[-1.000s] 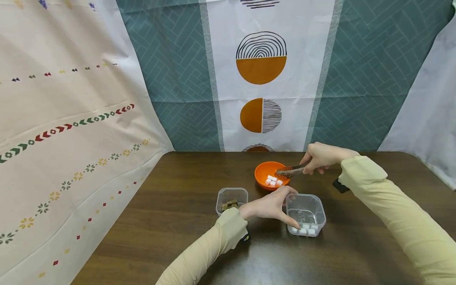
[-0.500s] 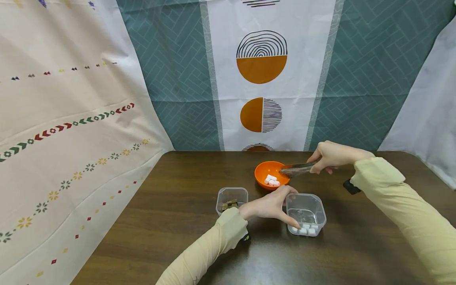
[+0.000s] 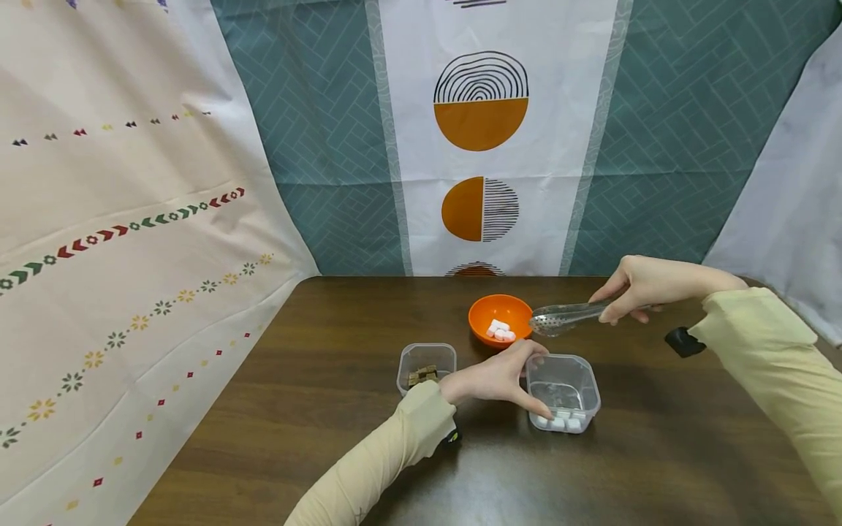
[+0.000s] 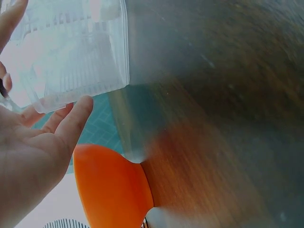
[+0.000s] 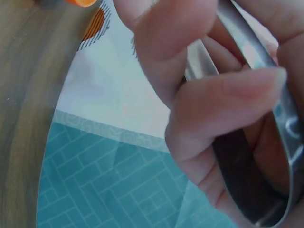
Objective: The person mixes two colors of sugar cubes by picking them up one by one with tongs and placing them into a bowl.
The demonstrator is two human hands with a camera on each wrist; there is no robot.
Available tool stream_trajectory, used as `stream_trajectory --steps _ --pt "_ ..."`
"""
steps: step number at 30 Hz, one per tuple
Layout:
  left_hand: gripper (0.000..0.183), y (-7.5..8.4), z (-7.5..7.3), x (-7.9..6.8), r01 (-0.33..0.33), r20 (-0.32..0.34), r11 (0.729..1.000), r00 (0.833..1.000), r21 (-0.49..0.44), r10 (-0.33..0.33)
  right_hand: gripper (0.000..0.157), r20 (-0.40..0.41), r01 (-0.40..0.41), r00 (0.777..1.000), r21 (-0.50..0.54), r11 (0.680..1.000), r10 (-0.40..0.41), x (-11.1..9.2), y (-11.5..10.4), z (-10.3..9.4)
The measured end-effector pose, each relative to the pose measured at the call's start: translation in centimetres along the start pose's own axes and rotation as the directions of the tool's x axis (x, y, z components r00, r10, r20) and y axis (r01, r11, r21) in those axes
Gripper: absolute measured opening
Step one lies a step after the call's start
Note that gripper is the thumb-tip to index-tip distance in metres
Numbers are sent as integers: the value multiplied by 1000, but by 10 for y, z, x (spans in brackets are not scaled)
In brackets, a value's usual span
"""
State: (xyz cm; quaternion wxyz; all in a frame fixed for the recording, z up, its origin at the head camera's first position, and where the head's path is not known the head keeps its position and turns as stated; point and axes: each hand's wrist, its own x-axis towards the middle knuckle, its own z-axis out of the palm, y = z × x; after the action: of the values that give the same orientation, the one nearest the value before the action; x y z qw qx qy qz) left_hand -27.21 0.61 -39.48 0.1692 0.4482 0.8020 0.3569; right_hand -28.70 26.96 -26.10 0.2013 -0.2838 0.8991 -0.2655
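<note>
My right hand [image 3: 651, 285] holds metal tongs [image 3: 569, 315], their perforated tips beside the right rim of the orange bowl [image 3: 480, 305]. Nothing shows between the tips. In the right wrist view, fingers curl around the tongs' bent metal handle [image 5: 259, 206]. Several pink-and-white marshmallows [image 3: 501, 332] lie in the bowl. My left hand [image 3: 496, 380] grips the left side of a clear plastic container [image 3: 579, 376], thumb at the near side, fingers at the far side. White marshmallows [image 3: 564, 421] line its near edge. The left wrist view shows fingertips against the container's wall [image 4: 85, 71].
A second clear container [image 3: 427, 352] with brown pieces [image 3: 422, 375] stands left of my left hand, partly behind the wrist. The brown wooden table [image 3: 316, 409] ends at a patterned curtain [image 3: 342, 146] at the back.
My right hand has drawn the tongs up and to the right, out of the orange bowl to beside its rim. The left hand and the container have stayed in place.
</note>
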Motion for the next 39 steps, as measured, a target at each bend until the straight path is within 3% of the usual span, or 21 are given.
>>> stream_trajectory --steps 9,17,26,39 --pt "79 0 0 0 8 4 1000 1000 6 -8 47 37 31 999 -22 999 -30 -19 -12 2" --pt "86 0 -1 0 20 10 999 1000 31 -20 44 92 47 995 -5 999 -47 -24 -21 12" --pt "83 0 -1 1 -12 3 998 1000 56 12 39 119 -33 992 -113 993 46 -14 -31 24" --pt "81 2 -2 0 -12 17 998 1000 60 12 19 240 -17 969 -148 989 52 9 -40 47"
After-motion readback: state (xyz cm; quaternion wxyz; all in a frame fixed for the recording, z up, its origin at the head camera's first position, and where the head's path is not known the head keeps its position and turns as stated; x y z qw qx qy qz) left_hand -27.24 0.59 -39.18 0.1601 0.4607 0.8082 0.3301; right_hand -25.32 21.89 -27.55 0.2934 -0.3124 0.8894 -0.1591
